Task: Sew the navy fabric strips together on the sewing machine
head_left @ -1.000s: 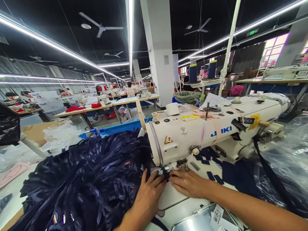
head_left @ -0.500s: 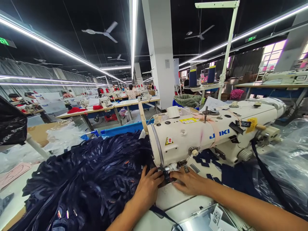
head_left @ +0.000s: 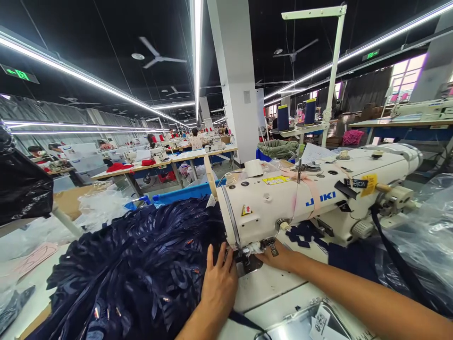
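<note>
In front of me is a white sewing machine [head_left: 258, 208], its needle and presser foot [head_left: 244, 259] low at the head's left end. My left hand [head_left: 220, 278] lies just left of the foot, its fingers stretched out and slightly apart beside a big heap of navy fabric strips [head_left: 141, 255]. My right hand [head_left: 278, 259] reaches in behind the foot from the right; its fingertips are hidden by the machine parts, and I cannot see whether they hold anything. A navy strap [head_left: 246, 320] runs off the front of the machine bed beside my left wrist.
Small navy pieces [head_left: 300, 235] lie under the machine arm. Clear plastic bags [head_left: 424, 236] crowd the right side, and a black plastic bag [head_left: 26, 184] hangs at left. Two navy thread cones [head_left: 283, 118] stand behind the machine. Other people sit at distant tables.
My left hand has drawn slightly back, with its fingers pointing further upward. My right hand has slid farther back behind the presser foot, so its fingers are now out of sight.
</note>
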`<state>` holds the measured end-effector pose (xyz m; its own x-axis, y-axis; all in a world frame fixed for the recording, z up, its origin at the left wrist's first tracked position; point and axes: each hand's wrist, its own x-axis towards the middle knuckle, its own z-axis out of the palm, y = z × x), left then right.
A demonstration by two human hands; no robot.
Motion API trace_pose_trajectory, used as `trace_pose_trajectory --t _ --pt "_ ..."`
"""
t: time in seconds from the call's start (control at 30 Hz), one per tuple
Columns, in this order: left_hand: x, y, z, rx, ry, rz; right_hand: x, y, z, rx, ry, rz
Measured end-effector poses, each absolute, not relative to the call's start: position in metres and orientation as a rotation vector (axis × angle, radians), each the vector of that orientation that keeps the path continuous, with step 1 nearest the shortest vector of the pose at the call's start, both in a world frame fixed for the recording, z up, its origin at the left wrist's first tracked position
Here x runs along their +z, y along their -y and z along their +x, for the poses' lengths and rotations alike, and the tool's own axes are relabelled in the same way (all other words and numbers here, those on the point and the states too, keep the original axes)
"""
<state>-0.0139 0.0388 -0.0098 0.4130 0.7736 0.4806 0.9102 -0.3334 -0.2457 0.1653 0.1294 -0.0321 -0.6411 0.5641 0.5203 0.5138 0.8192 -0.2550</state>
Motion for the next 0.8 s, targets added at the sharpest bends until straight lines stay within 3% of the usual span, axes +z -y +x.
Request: trace_pose_trajectory --t 0.17,0.4,0.8 --pt "0.001 -0.047 -0.014 -0.235 1.455 -2.282 -0.017 -0.115 0.174 -0.002 2.479 -0.664" --pt "0.007 -0.058 -0.016 -0.139 1.431 -2.397 -0.042 -0.123 0.175 -0.284 2.460 -0.644" --pt "0.002 -0.061 -0.018 -0.149 1.426 -2.354 -0.024 -0.107 0.172 -0.181 2.481 -0.794"
